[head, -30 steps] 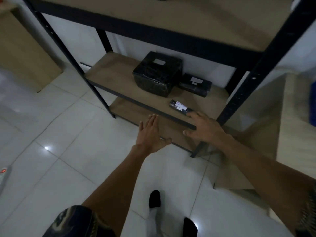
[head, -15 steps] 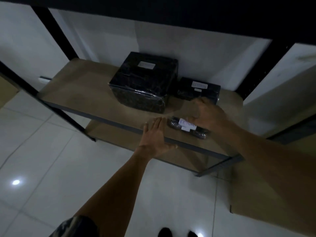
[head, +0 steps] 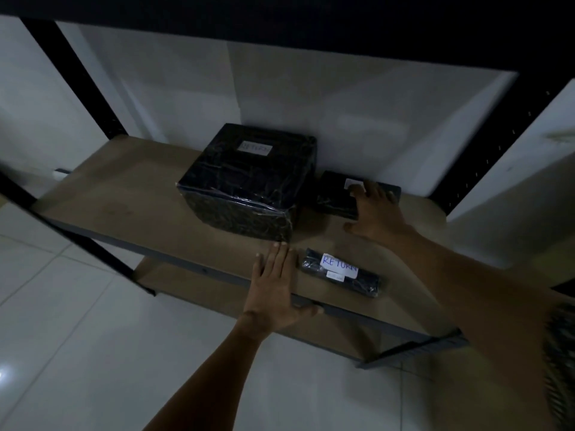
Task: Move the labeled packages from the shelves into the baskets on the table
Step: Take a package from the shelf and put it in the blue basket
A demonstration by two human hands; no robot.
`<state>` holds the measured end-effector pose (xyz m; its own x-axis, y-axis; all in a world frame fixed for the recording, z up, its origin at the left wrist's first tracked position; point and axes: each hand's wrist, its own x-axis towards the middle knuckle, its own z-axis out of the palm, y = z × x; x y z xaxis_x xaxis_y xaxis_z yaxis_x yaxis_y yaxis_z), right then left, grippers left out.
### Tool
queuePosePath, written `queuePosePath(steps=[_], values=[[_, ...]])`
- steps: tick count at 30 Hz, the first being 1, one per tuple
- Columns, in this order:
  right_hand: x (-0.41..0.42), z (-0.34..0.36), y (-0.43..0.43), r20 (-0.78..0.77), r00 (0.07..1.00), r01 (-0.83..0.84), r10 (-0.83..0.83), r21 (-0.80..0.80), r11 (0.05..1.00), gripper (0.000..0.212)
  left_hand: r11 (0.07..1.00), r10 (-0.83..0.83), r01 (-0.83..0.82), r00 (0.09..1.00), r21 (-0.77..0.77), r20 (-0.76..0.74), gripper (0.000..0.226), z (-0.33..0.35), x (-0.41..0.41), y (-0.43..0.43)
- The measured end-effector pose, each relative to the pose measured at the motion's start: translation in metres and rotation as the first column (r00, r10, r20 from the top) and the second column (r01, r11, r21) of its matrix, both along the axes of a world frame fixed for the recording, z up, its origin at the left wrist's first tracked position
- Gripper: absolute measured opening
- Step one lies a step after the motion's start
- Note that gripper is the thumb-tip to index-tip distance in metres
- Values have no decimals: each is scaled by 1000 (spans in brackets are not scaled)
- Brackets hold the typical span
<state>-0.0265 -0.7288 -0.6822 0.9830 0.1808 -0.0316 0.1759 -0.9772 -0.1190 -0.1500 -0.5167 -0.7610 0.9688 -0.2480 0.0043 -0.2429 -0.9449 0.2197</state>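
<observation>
Pressing left hand (head: 273, 284) flat, fingers together, on shelf (head: 124, 197) front edge, beside slim RETURN pkg (head: 340, 272). Laying right hand (head: 376, 213), fingers spread, over small black pkg (head: 336, 199) at rear, beside large wrapped box (head: 249, 185). All 3 on shelf, baskets out of view: prob. early.

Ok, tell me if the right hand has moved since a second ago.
Yes. The right hand has moved from the slim RETURN package near the shelf front back toward the wall, onto the small rear package.
</observation>
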Motion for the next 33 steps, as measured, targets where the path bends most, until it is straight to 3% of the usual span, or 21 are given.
queuePosePath(steps=[5,12,21,26,33], values=[[11,-13,-3,-63,997,42,-46,-55,998,96,1000,-6,5,999,18,49,123,-3,-2,-1],[3,-16,0,78,996,43,-37,-68,997,79,1000,-9,8,998,23,58,124,-7,0,-1],[7,-9,-14,-100,993,68,-67,6,998,88,998,-2,0,999,63,39,126,-7,0,0],[-9,1,-14,-125,984,138,-128,82,987,102,996,-7,8,1000,84,-17,130,-3,-2,-1],[-36,43,-14,-99,986,144,-133,109,984,100,995,14,1,989,101,-145,125,15,-14,-3]])
